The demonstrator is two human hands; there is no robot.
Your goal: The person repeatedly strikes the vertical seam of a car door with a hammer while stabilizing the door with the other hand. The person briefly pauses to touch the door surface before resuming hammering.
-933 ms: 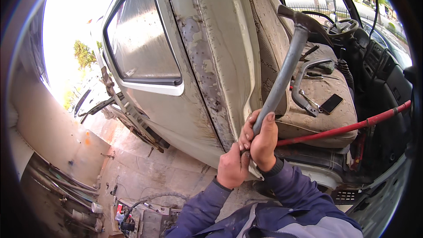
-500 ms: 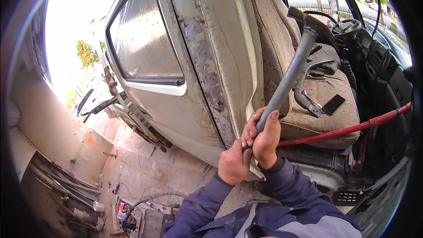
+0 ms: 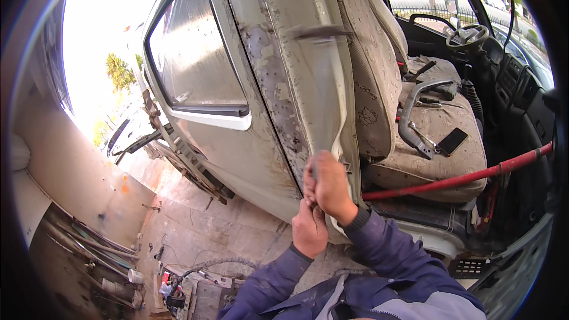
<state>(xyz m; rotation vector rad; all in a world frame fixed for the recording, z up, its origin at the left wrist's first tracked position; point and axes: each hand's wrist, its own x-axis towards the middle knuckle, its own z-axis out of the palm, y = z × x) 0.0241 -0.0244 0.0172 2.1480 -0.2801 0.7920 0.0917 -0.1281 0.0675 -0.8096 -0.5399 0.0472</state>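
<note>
A long-handled hammer (image 3: 322, 101), smeared by motion, stands up over the dented metal door pillar (image 3: 296, 77) of a vehicle cab, its head toward the top. Whether the hammer head touches the metal I cannot tell. My right hand (image 3: 333, 186) is closed round the lower part of the grey handle. Just below it, my left hand (image 3: 309, 231) is wrapped at the handle's bottom end, touching the right. The pillar's pale paint is scraped to bare metal, with a row of small spots, beside the rear side window (image 3: 195, 47).
On the patterned cab seat (image 3: 438, 166) lie a bent grey bar (image 3: 409, 118), a phone (image 3: 453, 141) and several hand tools. A red pole (image 3: 468, 178) crosses the door opening at right. Cables and parts lie on the floor at lower left; pipes (image 3: 89, 243) line the left side.
The hammer has swung left, from over the seat to over the pillar. My right hand moved left and turned, its back now showing; my left hand shifted slightly down.
</note>
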